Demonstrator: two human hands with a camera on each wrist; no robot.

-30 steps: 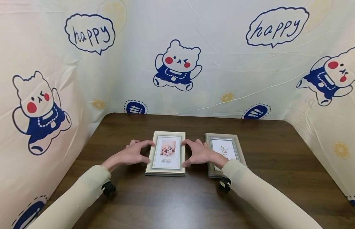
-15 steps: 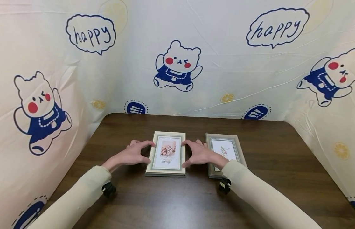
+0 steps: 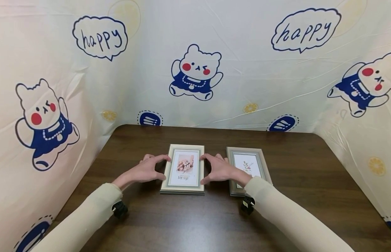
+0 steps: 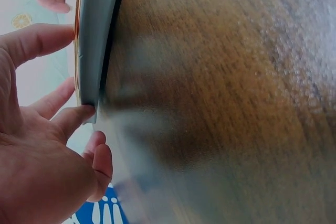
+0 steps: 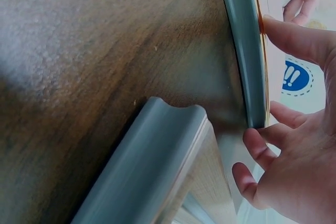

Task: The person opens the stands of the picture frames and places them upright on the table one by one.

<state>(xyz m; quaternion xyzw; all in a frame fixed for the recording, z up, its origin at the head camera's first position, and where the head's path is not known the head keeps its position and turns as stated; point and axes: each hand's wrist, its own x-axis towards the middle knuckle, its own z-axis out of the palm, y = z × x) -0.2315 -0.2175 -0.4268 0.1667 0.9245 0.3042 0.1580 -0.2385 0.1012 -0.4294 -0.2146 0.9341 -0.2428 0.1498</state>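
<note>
A cream picture frame (image 3: 183, 189) with a pink flower print and the words "free style" lies face up on the table, between both hands. My left hand (image 3: 146, 169) touches its left border with thumb and forefinger tips. On the opposite border, my right hand (image 3: 219, 168) rests its thumb and forefinger the same way. The left wrist view shows the left hand's fingers (image 4: 79, 115) extended against the grey side of the frame. From the right wrist, the right thumb (image 5: 296, 38) lies straight at the frame's rim. The outer fingers are bent in, holding nothing.
A second, taupe picture frame (image 3: 264, 168) with a plant-sprig print lies to the right, partly under the right wrist and sleeve. The dark brown wooden table (image 3: 195, 224) ends at a white cloth backdrop (image 3: 246, 80) with cartoon bears, which also hangs at both sides.
</note>
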